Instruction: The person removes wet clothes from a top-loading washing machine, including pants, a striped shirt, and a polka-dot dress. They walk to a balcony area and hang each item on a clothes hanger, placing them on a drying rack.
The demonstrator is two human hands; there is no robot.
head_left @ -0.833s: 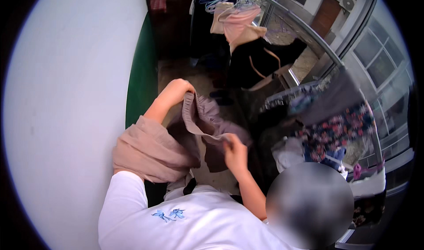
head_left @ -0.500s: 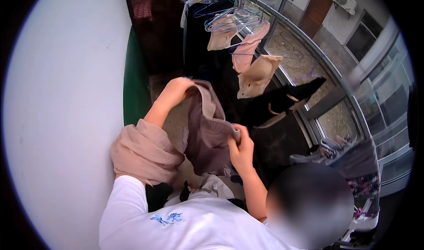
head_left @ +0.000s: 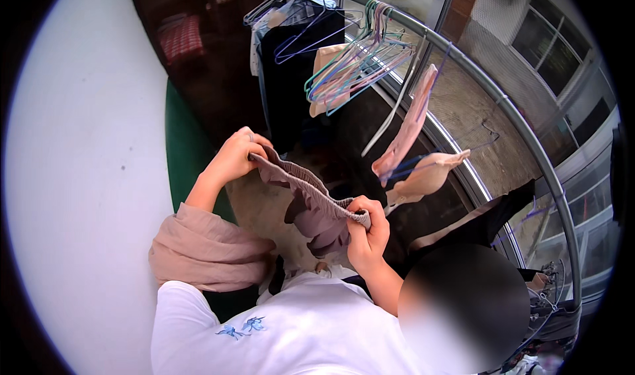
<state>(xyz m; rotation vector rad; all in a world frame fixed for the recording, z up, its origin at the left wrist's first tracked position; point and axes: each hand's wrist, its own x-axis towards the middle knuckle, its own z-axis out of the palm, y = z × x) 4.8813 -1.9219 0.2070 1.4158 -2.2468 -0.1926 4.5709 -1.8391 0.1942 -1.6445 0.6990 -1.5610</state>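
Glass-sided space seen from above, with a white wall (head_left: 79,176) filling nine o'clock and a green panel (head_left: 188,150) at its edge toward ten. Curving from twelve to three o'clock is a metal rail (head_left: 522,120); a cluster of coloured hangers (head_left: 370,64) hangs from it at one o'clock, a pink garment (head_left: 411,123) at two, a beige garment (head_left: 426,180) at three.

Near the centre is a mauve-brown garment (head_left: 317,216) with a gathered elastic waistband (head_left: 307,186), held up in the air by a person in a white shirt (head_left: 304,322). Their left hand (head_left: 233,158), toward ten o'clock, has its fingers closed over one end of the waistband; their right hand (head_left: 369,233), toward five, grips the other end, thumb uppermost. Between them the band runs slantwise, the rest drooping below. A loose beige-brown cloth (head_left: 211,249) is bunched around the left arm at eight o'clock.

Judging by the hold, the step in hand is spreading and straightening the waistband. A next move would probably call for a firm grip at both ends, the drooping folds shaken free, and care that the bunched cloth does not slip
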